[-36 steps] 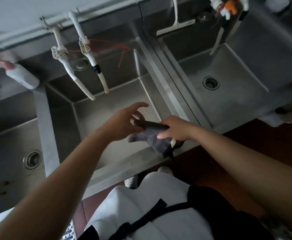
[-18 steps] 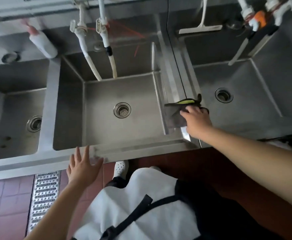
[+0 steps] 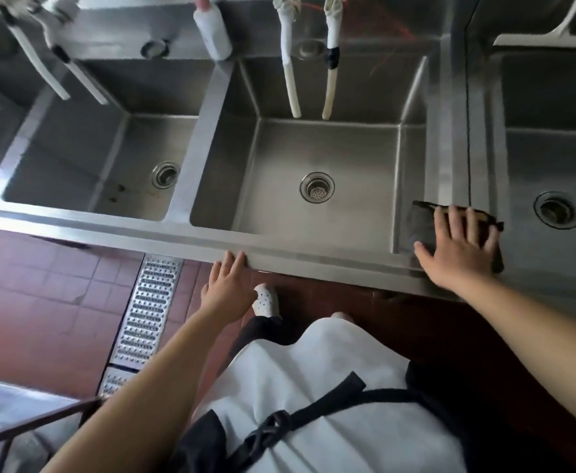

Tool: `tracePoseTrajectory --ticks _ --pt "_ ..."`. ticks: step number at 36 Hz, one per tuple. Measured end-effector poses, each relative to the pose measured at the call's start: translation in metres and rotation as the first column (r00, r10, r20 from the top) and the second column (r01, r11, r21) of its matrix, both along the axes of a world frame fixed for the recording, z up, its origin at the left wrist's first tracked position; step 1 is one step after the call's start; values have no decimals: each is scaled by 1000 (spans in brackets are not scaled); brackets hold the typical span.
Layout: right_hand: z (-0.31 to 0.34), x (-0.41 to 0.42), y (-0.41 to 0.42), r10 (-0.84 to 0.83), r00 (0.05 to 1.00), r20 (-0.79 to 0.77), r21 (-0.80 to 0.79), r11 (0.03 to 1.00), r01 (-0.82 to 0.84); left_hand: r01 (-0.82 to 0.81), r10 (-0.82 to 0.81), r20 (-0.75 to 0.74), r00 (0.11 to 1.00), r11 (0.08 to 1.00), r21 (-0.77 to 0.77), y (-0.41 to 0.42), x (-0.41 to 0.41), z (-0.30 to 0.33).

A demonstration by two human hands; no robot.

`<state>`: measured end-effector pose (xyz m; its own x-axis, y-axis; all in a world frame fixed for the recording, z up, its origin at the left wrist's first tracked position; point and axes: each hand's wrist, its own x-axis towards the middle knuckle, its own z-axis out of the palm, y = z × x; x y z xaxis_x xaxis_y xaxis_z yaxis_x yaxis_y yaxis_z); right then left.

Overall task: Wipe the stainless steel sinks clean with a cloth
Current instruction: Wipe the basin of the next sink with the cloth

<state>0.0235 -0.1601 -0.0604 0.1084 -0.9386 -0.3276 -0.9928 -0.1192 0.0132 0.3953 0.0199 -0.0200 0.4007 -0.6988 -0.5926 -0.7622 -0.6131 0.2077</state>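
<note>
A row of stainless steel sinks fills the upper view. The middle sink (image 3: 279, 151) has a round drain, with another sink (image 3: 85, 158) to its left and one (image 3: 552, 158) to its right. A dark grey cloth (image 3: 419, 221) lies over the steel divider between the middle and right sinks, near the front rim. My right hand (image 3: 457, 249) presses flat on the cloth with fingers spread. My left hand (image 3: 226, 286) rests with straight fingertips on the front rim (image 3: 177, 235) of the middle sink and holds nothing.
White hoses (image 3: 291, 76) hang from taps over the middle sink, and more hang at the far left. A white bottle (image 3: 211, 32) stands on the back ledge. A squeegee (image 3: 549, 39) lies behind the right sink. A metal floor drain grate (image 3: 146, 308) runs across red tiles.
A second ago both hands held the cloth above the middle sink. My right hand has since laid it on the divider and pressed it flat. My left hand dropped to the front rim.
</note>
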Motion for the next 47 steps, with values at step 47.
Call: tracePoseTrajectory --ticks 47 --pt "11 489 127 77 981 176 338 932 -134 -269 248 -107 963 918 -292 87 339 -23"
